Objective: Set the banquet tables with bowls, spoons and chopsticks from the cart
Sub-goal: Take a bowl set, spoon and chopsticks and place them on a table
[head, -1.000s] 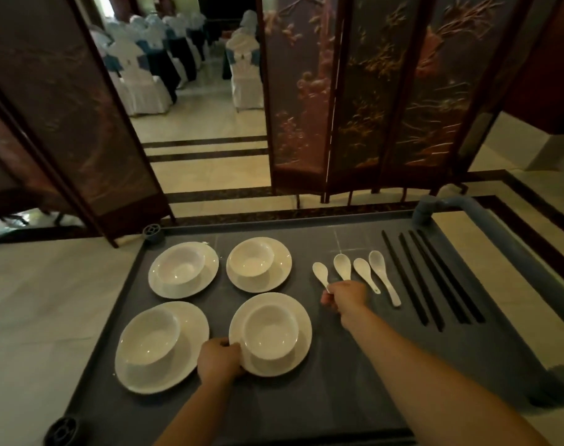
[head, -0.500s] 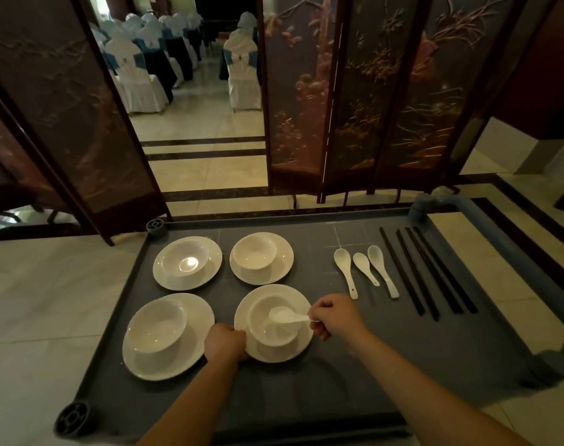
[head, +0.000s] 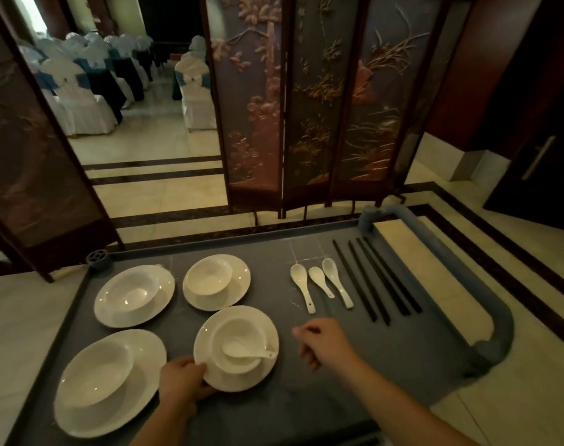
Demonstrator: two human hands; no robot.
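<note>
Several white bowls on white plates stand on the grey cart top (head: 306, 391). The near right bowl (head: 239, 333) holds a white spoon (head: 245, 350), and my left hand (head: 182, 379) grips the rim of its plate (head: 242, 379). My right hand (head: 325, 344) hovers just right of that plate, fingers loosely curled, holding nothing. Three more white spoons (head: 319, 281) lie further back, and several black chopsticks (head: 374, 281) lie to their right.
A grey cart handle (head: 486, 284) curves round the right end. Carved folding screens (head: 306, 107) stand behind the cart, with a gap at the left showing banquet chairs in white covers (head: 81, 101). Pale tiled floor surrounds the cart.
My right hand took one spoon from the row, laid it in the near right bowl, let go and drew back to the right. My left hand stayed on the plate rim.
</note>
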